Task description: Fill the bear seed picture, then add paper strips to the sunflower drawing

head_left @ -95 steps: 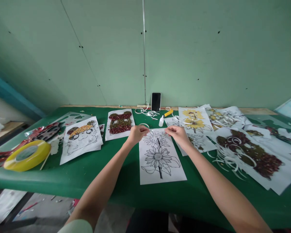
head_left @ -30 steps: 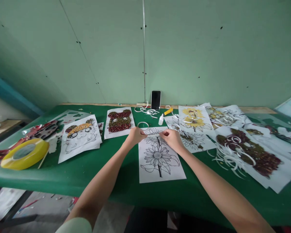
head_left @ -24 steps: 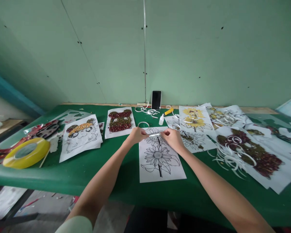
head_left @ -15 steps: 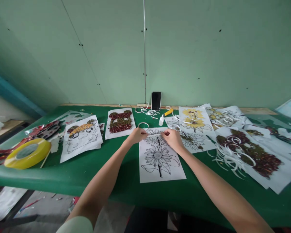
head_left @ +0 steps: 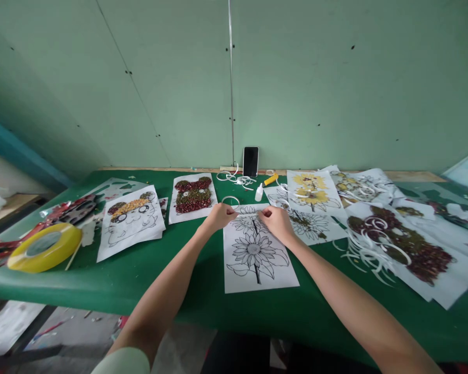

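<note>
A sheet of paper with a line drawing of sunflowers [head_left: 239, 272] lies in front of me on the table. My left hand [head_left: 221, 217] is at its upper left corner, thumb and fingers pinched together on a thin white strip [head_left: 231, 198] that curls up in a loop behind the fingertips. Over the upper right part of the same sheet, my right hand [head_left: 276, 222] is closed in a pinch; what lies between its fingertips is too small to make out. The upper flower shows partly between the two hands.
Beyond the sheet stand a small white bottle [head_left: 259, 193], a yellow cutter [head_left: 271, 179] and a phone [head_left: 250, 161] against the wall. To the right lie seed-covered pictures [head_left: 425, 254] and curled white strips [head_left: 368, 254]. A yellow tape roll [head_left: 68, 241] and a hamster drawing [head_left: 130, 228] lie left.
Both hands keep almost the same pinched pose at the top of the sheet. The view has shifted very slightly; nothing else has visibly moved.
</note>
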A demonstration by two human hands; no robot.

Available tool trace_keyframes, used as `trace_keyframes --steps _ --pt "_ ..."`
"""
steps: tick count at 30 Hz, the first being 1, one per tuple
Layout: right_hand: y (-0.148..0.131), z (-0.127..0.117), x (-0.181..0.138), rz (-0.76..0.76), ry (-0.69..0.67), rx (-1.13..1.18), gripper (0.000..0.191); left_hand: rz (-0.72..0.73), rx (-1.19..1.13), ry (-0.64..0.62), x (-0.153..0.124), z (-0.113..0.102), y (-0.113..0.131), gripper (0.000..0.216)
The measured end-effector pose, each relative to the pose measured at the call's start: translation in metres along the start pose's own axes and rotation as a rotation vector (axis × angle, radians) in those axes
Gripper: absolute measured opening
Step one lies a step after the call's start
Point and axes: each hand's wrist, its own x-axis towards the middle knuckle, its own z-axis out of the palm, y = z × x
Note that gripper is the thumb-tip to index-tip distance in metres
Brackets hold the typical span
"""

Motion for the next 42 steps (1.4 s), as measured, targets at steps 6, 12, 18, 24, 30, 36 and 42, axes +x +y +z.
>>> trace_keyframes --steps 6,12,18,24,30,36,42 --pt "0.001 0.001 0.001 -0.002 0.008 -0.010 0.026 0.056 0.085 -0.053 -0.001 0.004 0.001 0.035" --pt "0.003 0.001 0.002 0.006 -0.015 -0.031 0.023 0.122 0.130 -0.114 0.001 0.005 -0.001 0.031" --pt "0.003 0.003 0.002 0.000 -0.025 -0.057 0.023 0.126 0.106 -0.148 0.002 0.005 -0.001 0.032" --pt "0.001 0.002 0.001 -0.005 -0.047 -0.084 0.022 0.120 0.127 -0.153 0.003 0.008 0.000 0.034" --pt "0.001 0.003 0.001 -0.023 -0.052 -0.110 0.021 0.122 0.172 -0.156 0.005 0.011 -0.001 0.039" --pt "0.001 0.004 0.002 -0.010 -0.061 -0.139 0.018 0.079 0.212 -0.146 0.006 0.013 0.001 0.034" --pt "0.000 0.004 0.002 0.003 -0.073 -0.154 0.018 0.067 0.222 -0.137 0.006 0.014 0.002 0.034"
